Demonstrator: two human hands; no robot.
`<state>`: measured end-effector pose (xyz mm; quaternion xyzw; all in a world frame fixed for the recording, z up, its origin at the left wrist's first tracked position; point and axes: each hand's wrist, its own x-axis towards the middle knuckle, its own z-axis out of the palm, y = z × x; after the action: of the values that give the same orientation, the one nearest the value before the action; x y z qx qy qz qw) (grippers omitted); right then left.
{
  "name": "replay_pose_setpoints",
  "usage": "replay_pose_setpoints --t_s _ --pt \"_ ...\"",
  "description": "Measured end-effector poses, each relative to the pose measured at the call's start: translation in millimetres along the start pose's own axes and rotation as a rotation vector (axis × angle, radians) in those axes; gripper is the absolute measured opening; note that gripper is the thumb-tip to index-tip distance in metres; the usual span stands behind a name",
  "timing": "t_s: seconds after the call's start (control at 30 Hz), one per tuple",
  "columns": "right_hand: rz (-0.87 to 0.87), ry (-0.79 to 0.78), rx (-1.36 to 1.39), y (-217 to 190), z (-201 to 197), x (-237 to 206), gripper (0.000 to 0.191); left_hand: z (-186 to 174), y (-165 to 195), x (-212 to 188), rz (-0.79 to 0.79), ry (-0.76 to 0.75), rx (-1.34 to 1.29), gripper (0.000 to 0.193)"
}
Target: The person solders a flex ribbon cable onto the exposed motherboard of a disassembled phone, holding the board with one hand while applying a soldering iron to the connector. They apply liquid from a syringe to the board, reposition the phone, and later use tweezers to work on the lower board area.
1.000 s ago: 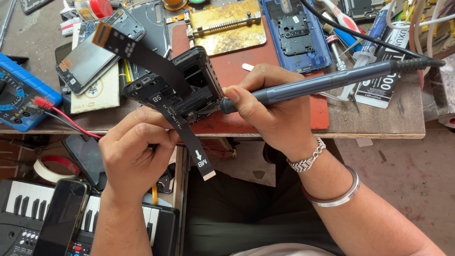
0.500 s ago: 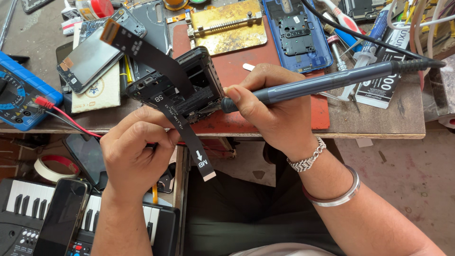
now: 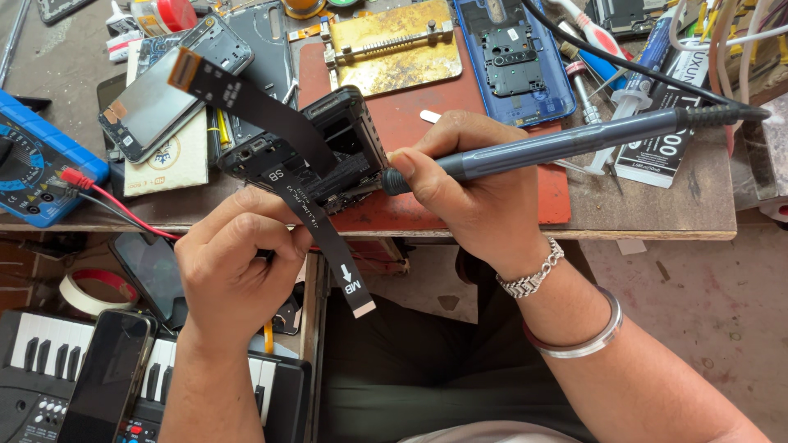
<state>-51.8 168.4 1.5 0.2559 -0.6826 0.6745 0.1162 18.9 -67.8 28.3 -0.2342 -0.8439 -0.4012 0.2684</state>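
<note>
My left hand (image 3: 234,267) grips the lower edge of an opened black phone body (image 3: 328,152), tilted above the bench edge. A long black flex ribbon cable (image 3: 316,230) runs across the phone, one end hanging down, the other end (image 3: 193,74) sticking up to the left. My right hand (image 3: 468,189) holds a blue-grey soldering iron (image 3: 574,141) like a pen. Its tip end points into the phone's right side, hidden behind my fingers. A black cord (image 3: 624,61) leaves the iron's rear.
The bench holds a red mat (image 3: 410,123), a brass clamp jig (image 3: 394,49), a blue phone back shell (image 3: 513,57), a phone screen (image 3: 156,102), a blue multimeter (image 3: 37,164) with a red lead, and tubes. Below are a keyboard (image 3: 49,361), a phone (image 3: 107,381) and a tape roll (image 3: 94,291).
The phone body and ribbon cable have shifted slightly in my left hand. The soldering iron has stayed at the phone's right side.
</note>
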Motion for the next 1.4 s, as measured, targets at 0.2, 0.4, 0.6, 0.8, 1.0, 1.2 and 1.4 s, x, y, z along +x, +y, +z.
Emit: replay_pose_setpoints --t_s 0.2,0.4,0.6,0.8,1.0,1.2,1.4 --pt "0.003 0.003 0.009 0.6 0.1 -0.3 0.021 1.1 -0.7 0.2 0.001 0.003 -0.006 0.031" --pt "-0.005 -0.001 0.010 1.1 0.3 0.1 0.022 0.7 -0.5 0.3 0.001 0.002 0.010 0.031" --pt "-0.001 0.005 0.013 1.4 1.0 0.3 0.022 1.0 -0.5 0.3 -0.001 0.002 0.012 0.032" --pt "-0.004 0.018 -0.008 0.9 2.0 -0.5 0.023 0.0 0.2 -0.2 -0.002 0.000 0.008 0.032" --pt "0.000 0.025 -0.014 2.4 3.4 0.0 0.024 -0.1 0.0 0.1 -0.008 -0.003 0.018 0.032" --pt "0.033 0.035 -0.006 2.4 4.0 0.1 0.024 0.0 0.0 0.0 -0.013 -0.006 0.019 0.032" --pt "0.040 0.037 -0.007 1.5 3.9 0.0 0.024 -0.2 -0.2 0.7 -0.004 -0.002 0.030 0.033"
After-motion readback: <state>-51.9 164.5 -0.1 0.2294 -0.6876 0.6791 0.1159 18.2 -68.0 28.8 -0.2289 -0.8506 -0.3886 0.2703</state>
